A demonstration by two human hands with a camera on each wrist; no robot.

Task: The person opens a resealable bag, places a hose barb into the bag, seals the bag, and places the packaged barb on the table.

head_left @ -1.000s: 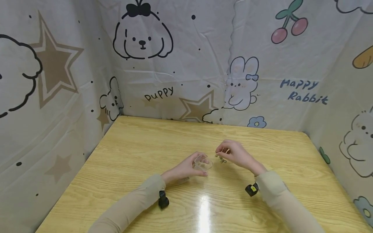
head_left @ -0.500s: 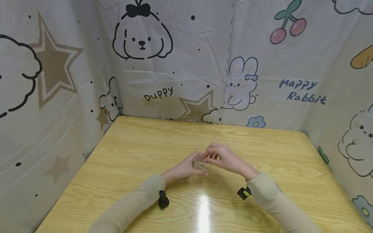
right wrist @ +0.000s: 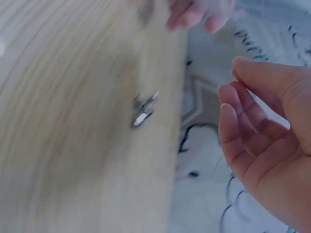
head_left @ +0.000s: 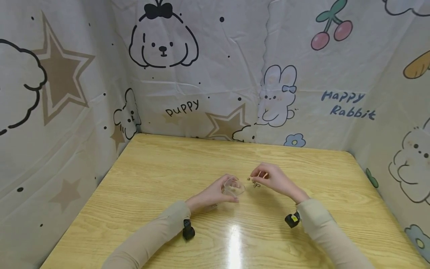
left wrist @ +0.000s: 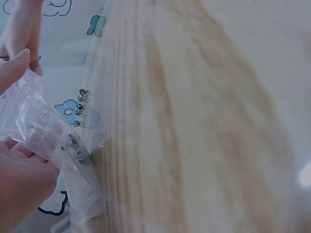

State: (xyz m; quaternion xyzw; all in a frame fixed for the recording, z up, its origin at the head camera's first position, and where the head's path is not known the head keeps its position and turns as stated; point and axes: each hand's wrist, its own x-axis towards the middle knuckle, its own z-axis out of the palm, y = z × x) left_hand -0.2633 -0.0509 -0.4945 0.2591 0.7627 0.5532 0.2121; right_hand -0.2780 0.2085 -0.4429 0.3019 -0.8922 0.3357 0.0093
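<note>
My left hand holds a clear plastic bag with its mouth spread between thumb and fingers. Several small shiny metal pieces lie in the bag's lower part, which hangs below the hand in the left wrist view. More small round-looking metal pieces lie loose in a little cluster on the table, just right of the bag. My right hand hovers over this cluster. In the right wrist view, its thumb and loosely bent fingers stand slightly apart, with nothing visible between them.
The wood-grain table extends around both hands. A printed cloth with cartoon animals hangs along its back and sides. Black wrist cameras are strapped at both sleeve cuffs, and a bright light reflection shows at the table's front.
Half a second ago my right hand was at the bag's mouth; now it has moved back right, over the loose metal pieces. The left hand and bag have stayed almost still.
</note>
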